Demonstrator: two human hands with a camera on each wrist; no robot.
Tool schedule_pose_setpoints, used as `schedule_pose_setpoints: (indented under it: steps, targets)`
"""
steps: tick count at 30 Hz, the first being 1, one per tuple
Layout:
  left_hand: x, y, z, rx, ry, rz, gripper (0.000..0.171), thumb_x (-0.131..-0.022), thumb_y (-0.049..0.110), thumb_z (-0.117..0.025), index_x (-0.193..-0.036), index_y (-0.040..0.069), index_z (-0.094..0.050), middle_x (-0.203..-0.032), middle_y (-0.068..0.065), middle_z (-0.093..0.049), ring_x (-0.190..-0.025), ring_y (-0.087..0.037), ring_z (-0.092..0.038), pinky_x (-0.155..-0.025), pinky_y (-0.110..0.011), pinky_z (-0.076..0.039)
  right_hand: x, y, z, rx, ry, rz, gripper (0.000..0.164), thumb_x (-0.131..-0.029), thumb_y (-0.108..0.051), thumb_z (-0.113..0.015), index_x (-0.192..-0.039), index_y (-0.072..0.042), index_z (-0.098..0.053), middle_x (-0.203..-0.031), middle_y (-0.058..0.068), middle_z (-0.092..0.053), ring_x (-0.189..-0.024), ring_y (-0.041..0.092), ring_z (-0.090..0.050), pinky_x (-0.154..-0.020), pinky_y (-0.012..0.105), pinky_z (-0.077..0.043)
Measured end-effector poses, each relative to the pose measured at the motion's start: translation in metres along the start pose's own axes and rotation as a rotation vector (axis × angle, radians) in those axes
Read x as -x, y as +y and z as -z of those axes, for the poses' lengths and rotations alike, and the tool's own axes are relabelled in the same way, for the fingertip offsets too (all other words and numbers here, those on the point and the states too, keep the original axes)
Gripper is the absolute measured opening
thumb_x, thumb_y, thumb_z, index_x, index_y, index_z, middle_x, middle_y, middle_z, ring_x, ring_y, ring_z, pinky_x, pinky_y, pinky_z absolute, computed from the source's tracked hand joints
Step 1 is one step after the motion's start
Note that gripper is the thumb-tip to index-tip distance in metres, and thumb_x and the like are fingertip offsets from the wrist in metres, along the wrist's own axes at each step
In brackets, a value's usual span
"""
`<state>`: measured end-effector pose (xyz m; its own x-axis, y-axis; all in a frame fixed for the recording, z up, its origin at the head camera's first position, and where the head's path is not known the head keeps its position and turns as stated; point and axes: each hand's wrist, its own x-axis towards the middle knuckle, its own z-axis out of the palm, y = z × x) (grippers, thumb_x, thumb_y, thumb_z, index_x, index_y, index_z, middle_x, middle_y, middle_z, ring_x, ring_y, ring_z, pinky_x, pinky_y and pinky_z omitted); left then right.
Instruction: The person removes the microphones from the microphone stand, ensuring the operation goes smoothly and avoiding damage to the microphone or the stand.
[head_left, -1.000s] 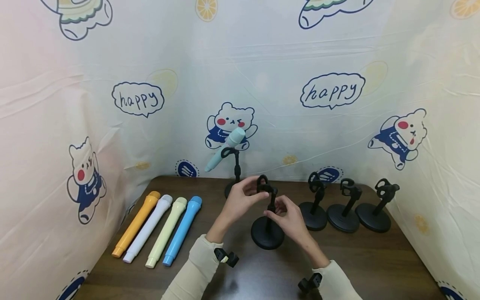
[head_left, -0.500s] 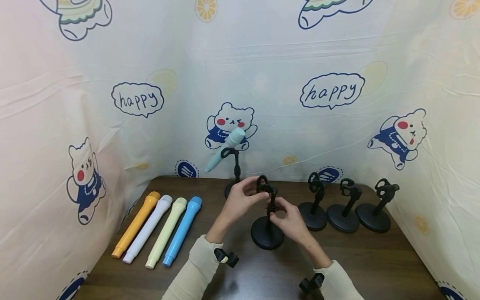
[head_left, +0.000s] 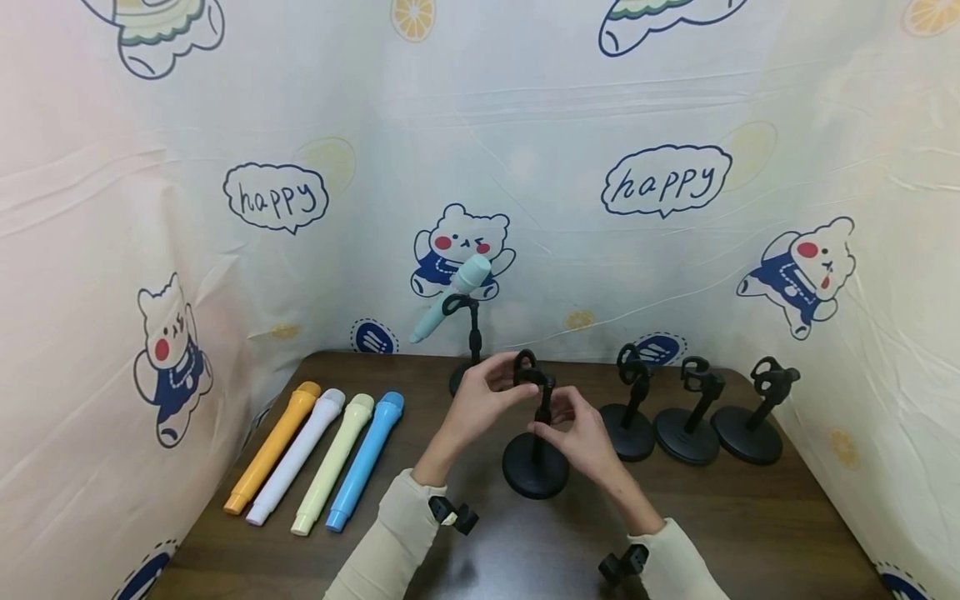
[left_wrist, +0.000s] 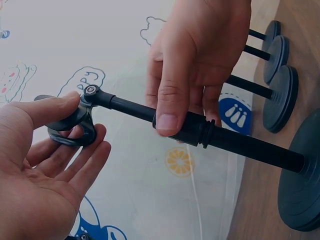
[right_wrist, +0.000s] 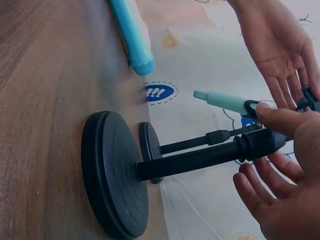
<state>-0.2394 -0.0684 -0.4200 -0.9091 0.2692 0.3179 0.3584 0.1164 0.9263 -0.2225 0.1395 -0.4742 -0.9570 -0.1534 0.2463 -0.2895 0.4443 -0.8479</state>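
Note:
A black desktop microphone stand [head_left: 536,477] stands upright on its round base in front of me. At its top, my left hand [head_left: 480,404] pinches the ring-shaped clip [left_wrist: 82,131] between thumb and fingers. Lower down, my right hand [head_left: 588,442] holds the collar [left_wrist: 187,129] on the pole, thumb on the near side in the left wrist view. Behind it, a second stand [head_left: 476,337] carries a mint-green toy microphone [head_left: 442,304], tilted in its clip; part of that stand's base is hidden by my left hand.
Orange [head_left: 272,450], white [head_left: 296,458], pale yellow [head_left: 332,467] and blue [head_left: 365,462] toy microphones lie side by side on the brown table [head_left: 480,558], at left. Several more black stands [head_left: 686,433] are lined up at back right. A printed curtain [head_left: 540,108] encloses the table.
My right hand's thumb and fingers shift slightly around the collar and then return close to their earlier place. My left hand keeps its pinch on the clip, and the stand stays put.

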Motion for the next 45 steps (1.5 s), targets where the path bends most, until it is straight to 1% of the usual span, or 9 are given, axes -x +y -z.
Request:
schedule_pose_setpoints:
  steps: [2, 4, 8, 11, 15, 19, 27, 36, 45]
  targets:
    - [0.000, 0.000, 0.000, -0.002, 0.001, -0.002, 0.043, -0.096, 0.020, -0.082, -0.137, 0.017, -0.069, -0.131, -0.008, -0.074, -0.118, -0.025, -0.073, -0.104, -0.044, -0.060, 0.000, -0.001, 0.000, 0.006, 0.014, -0.015, 0.046, -0.087, -0.020, -0.090, -0.121, -0.012, -0.061, -0.108, 0.004, -0.069, -0.101, 0.017, -0.068, -0.093, 0.033, -0.060]
    - [0.000, 0.001, 0.000, -0.004, 0.002, -0.004, 0.043, -0.096, 0.020, -0.082, -0.137, 0.017, -0.069, -0.131, -0.008, -0.074, -0.118, -0.025, -0.074, -0.103, -0.044, -0.060, 0.000, 0.000, 0.001, 0.014, 0.018, -0.013, 0.043, -0.088, -0.018, -0.090, -0.118, -0.012, -0.061, -0.107, 0.004, -0.069, -0.099, 0.016, -0.068, -0.092, 0.033, -0.060]
    - [0.000, 0.001, 0.000, -0.005, 0.002, -0.004, 0.043, -0.096, 0.020, -0.082, -0.137, 0.017, -0.069, -0.130, -0.008, -0.075, -0.117, -0.025, -0.074, -0.102, -0.042, -0.061, 0.001, 0.000, 0.002, 0.000, -0.006, 0.021, 0.035, -0.091, -0.009, -0.085, -0.120, -0.011, -0.065, -0.108, 0.004, -0.072, -0.100, 0.019, -0.071, -0.097, 0.045, -0.060]
    - [0.000, 0.001, 0.000, -0.004, -0.002, -0.002, 0.043, -0.096, 0.020, -0.082, -0.137, 0.017, -0.069, -0.129, -0.008, -0.075, -0.117, -0.025, -0.074, -0.101, -0.041, -0.061, 0.002, -0.001, 0.004, -0.031, -0.048, 0.055, 0.034, -0.093, -0.001, -0.077, -0.124, -0.011, -0.068, -0.115, 0.005, -0.076, -0.106, 0.023, -0.072, -0.102, 0.054, -0.057]
    - [0.000, 0.001, 0.000, 0.001, -0.009, 0.001, 0.043, -0.096, 0.020, -0.082, -0.137, 0.018, -0.069, -0.129, -0.008, -0.075, -0.117, -0.026, -0.075, -0.100, -0.041, -0.061, 0.003, -0.001, 0.005, -0.060, -0.091, 0.084, 0.037, -0.095, 0.003, -0.072, -0.129, -0.011, -0.068, -0.124, 0.011, -0.076, -0.112, 0.026, -0.072, -0.105, 0.054, -0.055]
    - [0.001, 0.001, 0.000, 0.008, -0.011, 0.004, 0.044, -0.096, 0.019, -0.082, -0.138, 0.017, -0.068, -0.130, -0.009, -0.075, -0.117, -0.027, -0.075, -0.099, -0.040, -0.062, 0.003, 0.000, 0.006, -0.070, -0.101, 0.087, 0.037, -0.096, 0.003, -0.072, -0.129, -0.012, -0.069, -0.124, 0.012, -0.076, -0.112, 0.028, -0.072, -0.104, 0.053, -0.056]
    - [0.000, -0.001, 0.000, 0.003, -0.012, -0.001, 0.043, -0.096, 0.019, -0.082, -0.136, 0.017, -0.069, -0.129, -0.009, -0.075, -0.118, -0.026, -0.075, -0.101, -0.040, -0.061, 0.002, 0.002, 0.006, -0.091, -0.113, 0.075, 0.037, -0.096, 0.003, -0.071, -0.129, -0.011, -0.068, -0.126, 0.018, -0.074, -0.112, 0.027, -0.072, -0.106, 0.064, -0.052]
    - [0.003, -0.007, -0.001, 0.001, -0.017, 0.015, 0.041, -0.096, 0.019, -0.082, -0.135, 0.015, -0.070, -0.128, -0.010, -0.075, -0.118, -0.025, -0.075, -0.099, -0.034, -0.062, 0.000, 0.002, 0.008, -0.085, -0.118, 0.099, 0.036, -0.096, 0.004, -0.072, -0.129, -0.009, -0.068, -0.124, 0.015, -0.075, -0.110, 0.027, -0.072, -0.104, 0.057, -0.056]
    - [0.006, -0.017, -0.003, 0.009, -0.010, 0.012, 0.042, -0.095, 0.017, -0.082, -0.135, 0.014, -0.069, -0.128, -0.011, -0.074, -0.120, -0.029, -0.073, -0.102, -0.032, -0.060, 0.000, 0.003, 0.009, -0.089, -0.118, 0.094, 0.035, -0.096, 0.002, -0.073, -0.128, -0.009, -0.068, -0.122, 0.010, -0.076, -0.110, 0.027, -0.072, -0.105, 0.057, -0.055]
